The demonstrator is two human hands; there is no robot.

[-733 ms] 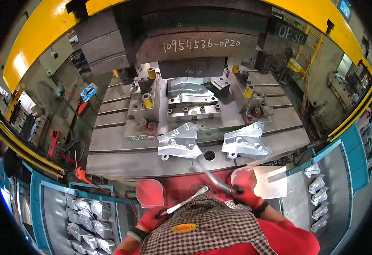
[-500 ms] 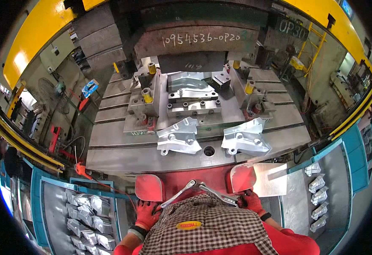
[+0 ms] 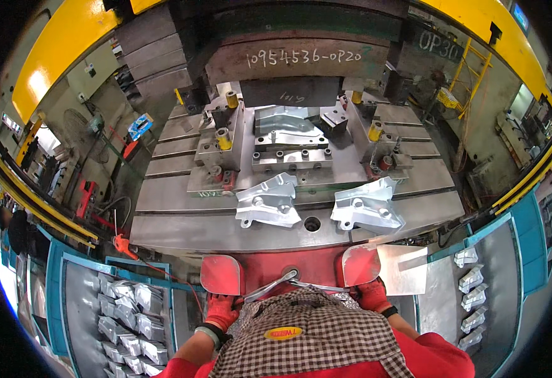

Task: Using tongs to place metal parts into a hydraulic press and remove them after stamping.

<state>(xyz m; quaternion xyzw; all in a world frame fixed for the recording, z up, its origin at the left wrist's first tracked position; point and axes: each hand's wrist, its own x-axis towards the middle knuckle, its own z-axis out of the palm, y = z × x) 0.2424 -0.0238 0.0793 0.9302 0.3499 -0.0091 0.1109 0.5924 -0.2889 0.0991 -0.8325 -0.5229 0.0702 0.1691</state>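
- Left hand [image 3: 221,310] at one metal rod [image 3: 269,287], right hand [image 3: 371,296] at a second rod [image 3: 327,288], before the press bed's front edge [image 3: 181,240].
- Cannot tell whether either hand's fingers grip.
- Two stamped parts [image 3: 266,200] near that edge.

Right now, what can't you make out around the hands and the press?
All in the head view:
Left hand's grip: fingertips hidden under the left red plate.
Right hand's grip: fingertips hidden under the right red plate.
Right metal tool: partly covered by the checked apron.
Rearmost shaped metal piece: far edge hidden behind the upper block.
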